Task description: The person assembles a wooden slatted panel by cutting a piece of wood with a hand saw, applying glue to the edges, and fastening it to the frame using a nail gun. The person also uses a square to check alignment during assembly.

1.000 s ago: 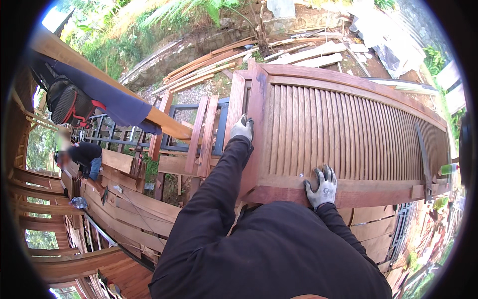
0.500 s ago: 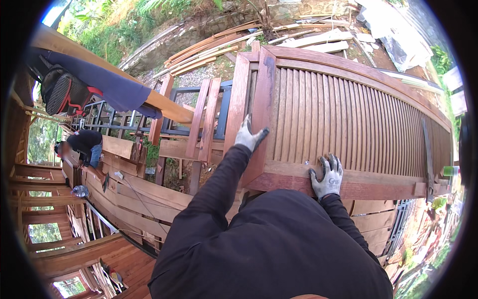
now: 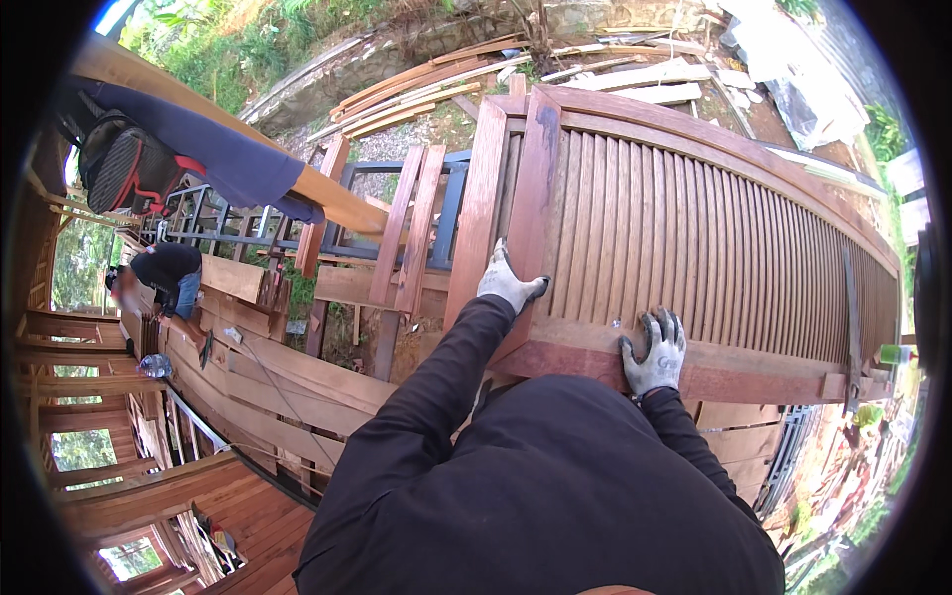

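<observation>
A large louvred wooden panel (image 3: 684, 233) lies across in front of me, its many slats held in a reddish-brown frame. My left hand (image 3: 509, 280), in a grey-white glove with dark fingertips, rests on the frame's left end piece (image 3: 536, 178). Its thumb is spread to the right and the other fingers point away from me along the wood. My right hand (image 3: 656, 355), gloved alike, presses on the near rail (image 3: 734, 372) with fingers apart, the tips reaching toward the slats. Neither hand holds a loose thing.
Short boards (image 3: 420, 228) lie over a dark metal frame (image 3: 449, 208) to the left. A thick beam (image 3: 342, 203) draped with blue cloth (image 3: 213, 159) and a black backpack (image 3: 129, 164) juts in. A person (image 3: 169, 273) bends at far left. Timber strips (image 3: 426, 84) lie beyond.
My left hand has slid a little toward me along the end piece. My right hand stays on the near rail, and the whole view has shifted slightly.
</observation>
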The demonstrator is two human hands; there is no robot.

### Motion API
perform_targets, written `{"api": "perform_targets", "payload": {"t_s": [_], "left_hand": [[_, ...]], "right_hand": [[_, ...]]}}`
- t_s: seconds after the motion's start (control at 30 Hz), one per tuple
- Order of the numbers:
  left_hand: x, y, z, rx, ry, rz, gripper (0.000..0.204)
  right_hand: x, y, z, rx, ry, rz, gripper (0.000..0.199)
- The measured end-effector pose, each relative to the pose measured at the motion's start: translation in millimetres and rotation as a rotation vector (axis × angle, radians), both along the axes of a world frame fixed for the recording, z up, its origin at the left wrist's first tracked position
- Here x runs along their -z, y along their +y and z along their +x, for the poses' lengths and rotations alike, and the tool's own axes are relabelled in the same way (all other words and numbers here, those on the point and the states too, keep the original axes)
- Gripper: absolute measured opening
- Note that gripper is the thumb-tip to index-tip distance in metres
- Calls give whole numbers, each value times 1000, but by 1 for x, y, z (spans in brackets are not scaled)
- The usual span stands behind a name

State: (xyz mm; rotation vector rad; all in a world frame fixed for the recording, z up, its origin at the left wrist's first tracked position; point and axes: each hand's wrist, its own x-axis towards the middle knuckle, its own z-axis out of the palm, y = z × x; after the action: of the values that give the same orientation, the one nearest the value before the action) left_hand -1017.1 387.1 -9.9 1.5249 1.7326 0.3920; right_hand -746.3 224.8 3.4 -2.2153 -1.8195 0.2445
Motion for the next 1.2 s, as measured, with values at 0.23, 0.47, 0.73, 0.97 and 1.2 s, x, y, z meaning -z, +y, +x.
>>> {"api": "perform_targets", "payload": {"t_s": [0.23, 0.47, 0.73, 0.97, 1.2], "left_hand": [[-4, 3, 0, -3, -20, -17, 119], [-12, 5, 1, 0, -43, -41, 119], [-16, -1, -1, 30, -21, -47, 120], [-17, -1, 3, 36, -2, -79, 121], [-10, 0, 1, 65, -32, -49, 125]], "right_hand": [[-2, 1, -1, 2, 1, -10, 61], [0, 3, 0, -14, 10, 7, 60], [3, 2, 2, -67, -40, 71, 57], [6, 0, 4, -74, -49, 34, 61], [8, 2, 4, -73, -64, 43, 62]]}}
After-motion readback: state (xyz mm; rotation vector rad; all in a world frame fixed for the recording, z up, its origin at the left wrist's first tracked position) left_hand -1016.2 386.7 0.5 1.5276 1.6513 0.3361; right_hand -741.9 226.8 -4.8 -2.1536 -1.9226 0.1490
